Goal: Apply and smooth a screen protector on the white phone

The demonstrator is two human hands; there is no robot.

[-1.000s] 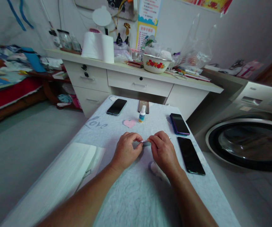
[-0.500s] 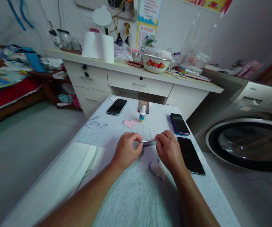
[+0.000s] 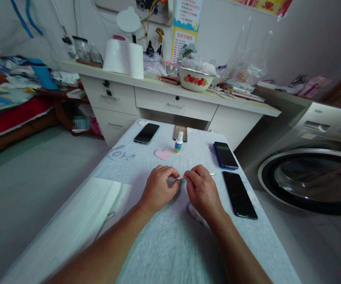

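A thin white stick-like item [image 3: 212, 174] passes through the closed fingers of my right hand [image 3: 202, 190], its tip sticking out on the right. My left hand [image 3: 160, 187] pinches the item's left end between thumb and forefinger. Most of the item is hidden by my fingers. Beyond my hands a small white spray bottle [image 3: 178, 143] with a blue and yellow label stands upright, in front of a phone [image 3: 183, 132] lying flat. A black tablet-like device [image 3: 239, 195] lies right of my right hand.
Phones lie at the table's back left [image 3: 147, 133] and right [image 3: 226, 154]. A folded cloth or paper [image 3: 78, 221] covers the left side of the table [image 3: 158, 244]. Behind stands a white desk [image 3: 173, 102] with a flowered bowl [image 3: 195, 79]; a washing machine [image 3: 312, 157] is at right.
My right hand has slid left along the thin item, closer to my left hand, and the item's right end now shows beyond it. My left hand has hardly moved.
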